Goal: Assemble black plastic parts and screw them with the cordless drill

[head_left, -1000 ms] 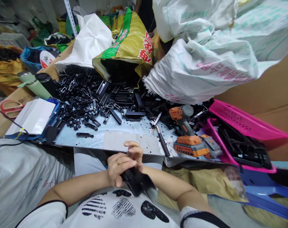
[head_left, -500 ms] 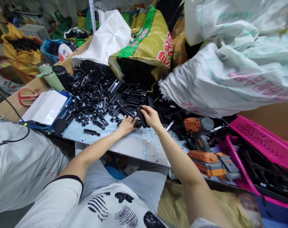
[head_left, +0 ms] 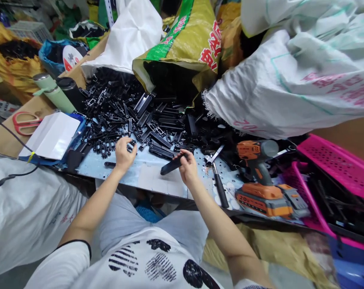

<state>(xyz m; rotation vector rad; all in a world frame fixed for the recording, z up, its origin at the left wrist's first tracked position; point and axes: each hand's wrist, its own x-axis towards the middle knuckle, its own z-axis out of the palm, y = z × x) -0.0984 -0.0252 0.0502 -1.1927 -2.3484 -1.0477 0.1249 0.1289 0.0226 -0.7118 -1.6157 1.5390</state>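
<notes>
My right hand (head_left: pixel 188 167) pinches a long, flat black bar-shaped part (head_left: pixel 170 165) between thumb and fingers, slanting down to the left over the pale board (head_left: pixel 158 178). My left hand (head_left: pixel 125 154) is at the front edge of the pile, thumb and forefinger curled toward each other. A small black part (head_left: pixel 133 143) shows at their tips, apparently pinched there. Around and beyond both hands spreads a pile of black parts (head_left: pixel 110 112), with longer black bars (head_left: pixel 160 150) between them. One black link (head_left: pixel 110 164) lies left of my left wrist.
Right of my right hand are a black-handled tool with a metal head (head_left: pixel 220 188), an orange cordless driver (head_left: pixel 257 176) and a pink basket (head_left: pixel 312 204). Left are a white box (head_left: pixel 54 134), red scissors (head_left: pixel 25 123) and a green bottle (head_left: pixel 57 94). A yellow sack (head_left: pixel 182 50) opens behind the pile.
My left hand has left the bars at the middle and moved left to the small parts. My right hand has drawn the black bar nearer me and tipped it toward horizontal.
</notes>
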